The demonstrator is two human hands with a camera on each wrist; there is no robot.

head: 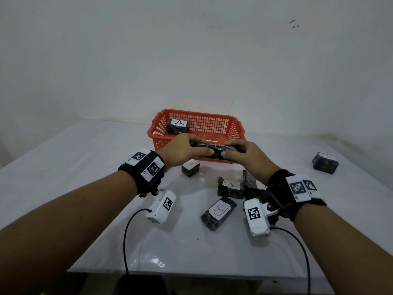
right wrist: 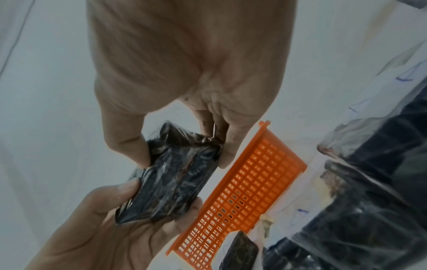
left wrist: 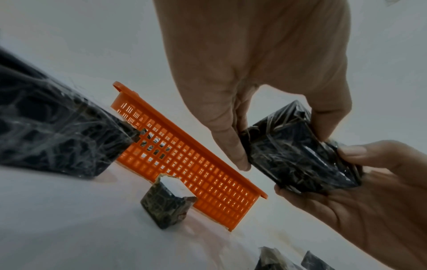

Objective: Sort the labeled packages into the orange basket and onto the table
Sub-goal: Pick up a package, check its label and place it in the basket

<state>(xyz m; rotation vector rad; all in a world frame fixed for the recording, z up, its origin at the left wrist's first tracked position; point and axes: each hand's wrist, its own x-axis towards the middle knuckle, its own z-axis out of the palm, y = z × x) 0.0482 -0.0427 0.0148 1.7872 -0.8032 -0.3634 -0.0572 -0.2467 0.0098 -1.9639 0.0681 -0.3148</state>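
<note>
A: Package point(head: 214, 150), dark plastic wrap: location?

B: Held above the tabletop point(head: 85, 167), just in front of the orange basket point(head: 197, 126). Both hands grip it, one at each end. It does not touch the tabletop.

A: State of the left hand point(head: 182, 151)?

B: Its fingers point(left wrist: 233, 146) and thumb pinch the left end of the package. In the left wrist view the thumb is on one side of the package and the fingers on the opposite side.

A: State of the right hand point(head: 240, 155)?

B: Same grip on the right end. The right wrist view shows the thumb on one edge and the fingers point(right wrist: 227, 151) on the other. No label is visible on the held package in any view.

A: Contents of the orange basket?

B: One package marked A point(head: 178, 126), lying at the left end, label up.

A: Items on the tabletop?

B: A small package point(head: 190, 167) stands just in front of the basket, beneath the left hand; its label mark is faint. A cluster lies below the right hand: a labelled package point(head: 230, 187) whose letter cannot be read with certainty, another package point(head: 251, 182) partly hidden behind the right wrist, and nearer the camera a package marked B point(head: 218, 212), label up. A single package point(head: 325, 163) sits well apart at the right; its letter is too small to read.
</note>
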